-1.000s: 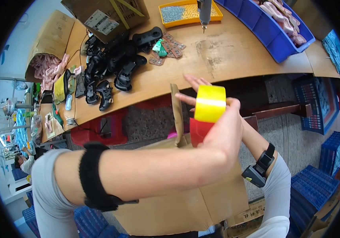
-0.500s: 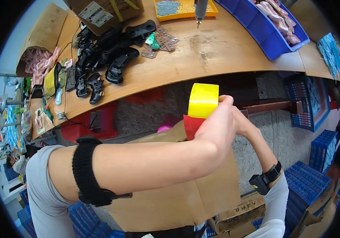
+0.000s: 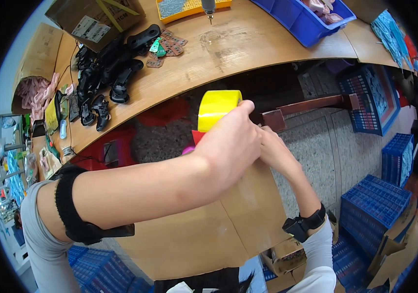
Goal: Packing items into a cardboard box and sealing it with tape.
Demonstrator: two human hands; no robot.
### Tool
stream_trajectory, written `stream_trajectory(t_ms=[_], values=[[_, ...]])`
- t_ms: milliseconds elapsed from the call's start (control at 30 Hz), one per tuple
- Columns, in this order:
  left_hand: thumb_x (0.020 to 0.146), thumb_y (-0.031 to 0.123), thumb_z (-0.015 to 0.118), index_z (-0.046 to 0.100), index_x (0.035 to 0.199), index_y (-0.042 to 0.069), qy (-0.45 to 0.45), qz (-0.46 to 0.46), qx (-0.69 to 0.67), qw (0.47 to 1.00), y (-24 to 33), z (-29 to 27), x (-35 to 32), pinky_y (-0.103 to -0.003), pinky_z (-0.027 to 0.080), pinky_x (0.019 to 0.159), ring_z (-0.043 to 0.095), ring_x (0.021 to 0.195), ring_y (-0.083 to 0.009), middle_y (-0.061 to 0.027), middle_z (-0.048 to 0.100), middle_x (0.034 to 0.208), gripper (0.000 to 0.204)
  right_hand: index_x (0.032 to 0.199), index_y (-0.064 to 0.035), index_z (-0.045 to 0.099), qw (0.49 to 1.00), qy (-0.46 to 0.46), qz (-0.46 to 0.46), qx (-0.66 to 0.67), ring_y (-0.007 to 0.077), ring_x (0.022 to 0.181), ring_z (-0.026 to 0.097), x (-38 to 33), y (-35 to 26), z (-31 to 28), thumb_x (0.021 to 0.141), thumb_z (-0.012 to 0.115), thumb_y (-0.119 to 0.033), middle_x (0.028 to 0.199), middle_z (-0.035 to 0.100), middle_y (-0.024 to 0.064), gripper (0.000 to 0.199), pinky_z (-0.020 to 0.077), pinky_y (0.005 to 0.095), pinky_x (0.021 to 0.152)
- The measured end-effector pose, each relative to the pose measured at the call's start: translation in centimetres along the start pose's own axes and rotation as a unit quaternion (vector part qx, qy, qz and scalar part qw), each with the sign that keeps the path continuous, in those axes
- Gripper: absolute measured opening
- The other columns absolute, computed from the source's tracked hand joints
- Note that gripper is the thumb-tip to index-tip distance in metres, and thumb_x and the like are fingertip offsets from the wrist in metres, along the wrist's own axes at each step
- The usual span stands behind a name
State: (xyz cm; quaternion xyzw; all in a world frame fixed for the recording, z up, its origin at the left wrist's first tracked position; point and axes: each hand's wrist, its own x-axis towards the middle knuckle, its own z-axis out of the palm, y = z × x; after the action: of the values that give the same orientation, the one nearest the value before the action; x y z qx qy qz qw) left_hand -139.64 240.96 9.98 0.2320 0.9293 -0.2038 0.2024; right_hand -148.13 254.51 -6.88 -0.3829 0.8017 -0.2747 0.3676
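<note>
A wide roll of yellow tape [image 3: 219, 108] rises in front of my left hand [image 3: 233, 139], with a red piece [image 3: 198, 136] showing under it, seemingly part of a tape dispenser. My left hand is closed on it, seen from the back, with the grip itself hidden. Beside it on the right, my right hand [image 3: 276, 149] meets the left wrist area; its fingertips are covered, so their hold is unclear. Below both hands spreads a large brown cardboard box [image 3: 194, 234] with a centre seam, close to my body.
Beyond my hands stands a wooden workbench [image 3: 248, 46] with black plastic shells [image 3: 104, 73], circuit boards [image 3: 172, 44], a screwdriver [image 3: 209, 9] and a blue bin [image 3: 294, 22] of pink parts. Blue crates [image 3: 375, 198] stack at the right; a reddish-brown beam [image 3: 311, 103] lies beyond my right hand.
Both hands and the yellow tape have moved left and slightly up in the picture. The view has shifted too, with the bench higher and further left. My right hand is now closer against the left.
</note>
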Motion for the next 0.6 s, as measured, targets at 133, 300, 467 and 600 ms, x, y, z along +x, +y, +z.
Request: stream_trajectory(t_ms=[133,300,467,600], values=[[0.074,0.030,0.064,0.069,0.079,0.013,-0.116,0.020,-0.028,0.993,-0.9,-1.7,0.1,-0.029,0.034,0.084,0.061,0.081,-0.0160,-0.0018,0.065,0.079,0.019,0.112,-0.0104,0.059,0.992,-0.001,0.038,0.116,0.0315,0.079,0.063,-1.2,-0.4,-0.3,0.093,0.049,-0.033,0.084,0.062,0.0220,0.031,0.0489,0.0367,0.075],[0.060,0.039,0.077,0.069,0.081,0.016,-0.128,0.042,-0.108,0.985,-2.6,-1.3,-0.3,-0.030,0.036,0.086,0.064,0.084,-0.0163,-0.0006,0.067,0.082,0.032,0.099,0.0008,0.058,0.936,-0.082,0.040,0.340,0.0053,0.075,0.058,-2.5,-0.2,0.1,0.090,0.056,-0.016,0.086,0.064,0.0016,0.019,0.0458,0.0206,0.065],[0.058,0.052,0.073,0.063,0.062,0.005,-0.086,0.077,-0.152,0.982,-4.0,-2.3,-0.2,-0.030,0.039,0.082,0.061,0.065,-0.0217,-0.0046,0.060,0.061,0.048,0.084,-0.0027,0.055,0.909,-0.047,0.066,0.409,0.0024,0.069,0.054,-4.1,-1.1,0.7,0.090,0.058,-0.018,0.077,0.061,-0.0002,0.016,0.0437,0.0197,0.061],[0.056,0.058,0.072,0.063,0.067,0.005,-0.088,0.095,-0.155,0.979,-4.3,-1.7,0.9,-0.028,0.038,0.079,0.061,0.069,-0.0200,-0.0038,0.061,0.063,0.055,0.077,-0.0017,0.054,0.929,0.031,0.044,0.366,0.0036,0.065,0.053,-4.8,-1.3,1.5,0.088,0.062,-0.021,0.069,0.060,0.0012,0.023,0.0439,0.0220,0.058]])
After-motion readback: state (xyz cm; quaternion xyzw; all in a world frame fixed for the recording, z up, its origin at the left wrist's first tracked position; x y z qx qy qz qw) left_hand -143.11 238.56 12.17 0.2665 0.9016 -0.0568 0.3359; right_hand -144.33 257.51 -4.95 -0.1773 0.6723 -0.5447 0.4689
